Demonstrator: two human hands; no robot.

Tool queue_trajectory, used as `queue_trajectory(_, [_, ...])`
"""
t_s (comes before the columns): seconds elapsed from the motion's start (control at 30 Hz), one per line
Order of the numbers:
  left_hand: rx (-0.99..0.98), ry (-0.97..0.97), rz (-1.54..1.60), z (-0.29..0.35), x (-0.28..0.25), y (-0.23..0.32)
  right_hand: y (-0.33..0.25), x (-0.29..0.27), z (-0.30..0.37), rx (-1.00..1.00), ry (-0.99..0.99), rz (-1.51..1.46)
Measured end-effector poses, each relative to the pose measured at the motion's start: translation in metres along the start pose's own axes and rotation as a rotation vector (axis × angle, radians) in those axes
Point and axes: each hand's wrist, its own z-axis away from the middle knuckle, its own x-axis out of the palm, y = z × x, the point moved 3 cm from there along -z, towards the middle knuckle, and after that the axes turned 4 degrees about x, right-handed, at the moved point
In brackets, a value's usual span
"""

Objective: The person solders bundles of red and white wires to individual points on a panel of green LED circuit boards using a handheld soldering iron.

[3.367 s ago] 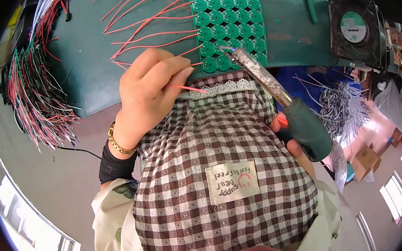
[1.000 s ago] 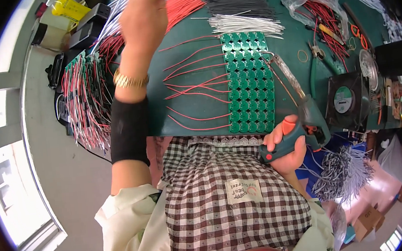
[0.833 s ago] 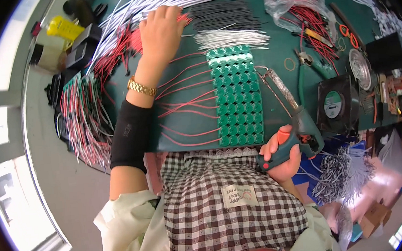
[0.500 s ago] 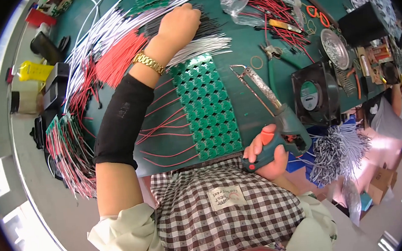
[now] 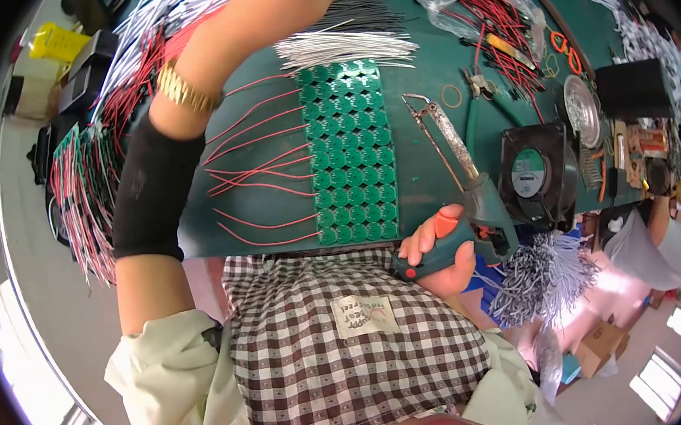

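While the right hand grips a soldering gun by its dark handle at about five o'clock, its long metal tip points up toward twelve, just right of a green panel of round boards at centre. The left hand reaches to twelve o'clock over black wires; whether it holds anything cannot be told. Red wires trail from the panel toward nine. A black fan sits at three.

bare mat between panel; fan
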Motion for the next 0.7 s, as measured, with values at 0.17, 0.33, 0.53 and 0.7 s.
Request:
queue_trajectory(0.17, [-0.148,0.022,-0.078,0.089,0.007,-0.03,-0.014,0.02,-0.014,0.119,-0.03,0.071])
queue_trajectory(0.33, [-0.416,-0.026,0.075,0.117,0.018,-0.035,-0.029,0.038,-0.035,0.121,-0.087,0.263])
queue_trajectory(0.53, [-0.543,-0.023,0.172,0.115,0.036,-0.026,-0.045,0.046,-0.06,0.107,-0.017,0.539])
queue_trajectory(0.7, [-0.528,-0.033,0.164,0.111,0.033,-0.025,-0.043,0.044,-0.065,0.104,-0.071,0.582])
